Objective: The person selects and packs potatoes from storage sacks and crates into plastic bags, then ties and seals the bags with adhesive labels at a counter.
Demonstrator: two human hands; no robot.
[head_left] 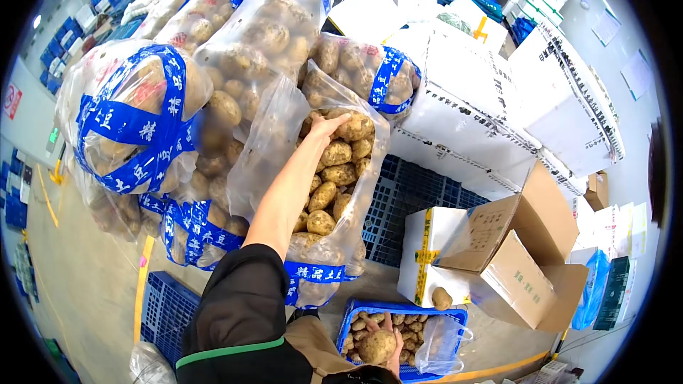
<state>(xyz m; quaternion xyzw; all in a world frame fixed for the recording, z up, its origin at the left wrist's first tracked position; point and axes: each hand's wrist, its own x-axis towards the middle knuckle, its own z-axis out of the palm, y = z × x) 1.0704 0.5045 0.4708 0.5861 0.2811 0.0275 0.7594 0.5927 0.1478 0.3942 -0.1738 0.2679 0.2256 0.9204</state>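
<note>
My left hand [327,126] reaches into an open clear plastic bag of potatoes. Its fingers curl against a potato [356,128] near the top of the pile, though the far side of the grip is hidden. Below it, more soil-marked potatoes [323,196] fill the bag, which has a blue printed band [313,272] near its bottom. Low in the view, my right hand [393,357] holds a large potato [377,347], fingers spread around its far side. Under that hand is a blue crate [461,314] with smaller potatoes and a clear plastic bag [439,343] in it.
Full potato bags with blue bands [131,124] are stacked left and behind. To the right, an open cardboard box [509,242] stands beside a white box [416,256], where a single potato [442,299] sits. White foam boxes [462,99] and a blue pallet [405,185] lie beyond.
</note>
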